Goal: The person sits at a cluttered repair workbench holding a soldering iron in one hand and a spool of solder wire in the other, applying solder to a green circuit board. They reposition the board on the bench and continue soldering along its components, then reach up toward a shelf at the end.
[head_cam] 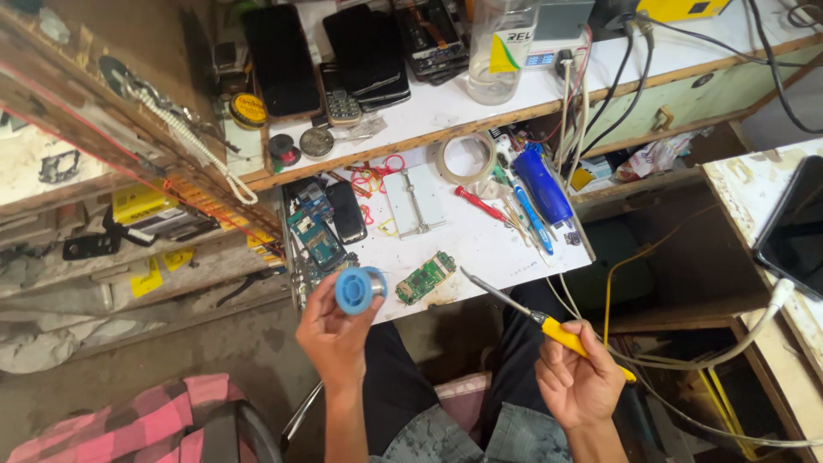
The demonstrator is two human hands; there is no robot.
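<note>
Head view: we see our left hand point(336, 330) raised near the front edge of the white work surface point(480, 249), fingers curled around a blue spool point(359, 289) with what looks like solder wire wound on it, held up just in front of the bench edge. Our right hand point(579, 377) is closed in a loose fist on the yellow handle of a soldering iron point(531, 315); its metal tip points left and far, toward a small green circuit board point(426, 277) lying near the front of the surface, and stops short of it. As we judge it, tool and solder are in hand but no joint is begun: tip and spool are both apart from the board. Farther back lie a white hinged case point(414, 201), a red-handled screwdriver point(480, 204), a roll of tape point(465, 158), a blue cylindrical tool point(542, 187) and another opened phone board point(315, 238). On the far shelf we note several dark phones point(281, 58) and a clear plastic bottle point(501, 51). The iron's cord point(686, 356) trails right; loose wires crowd that side.
</note>
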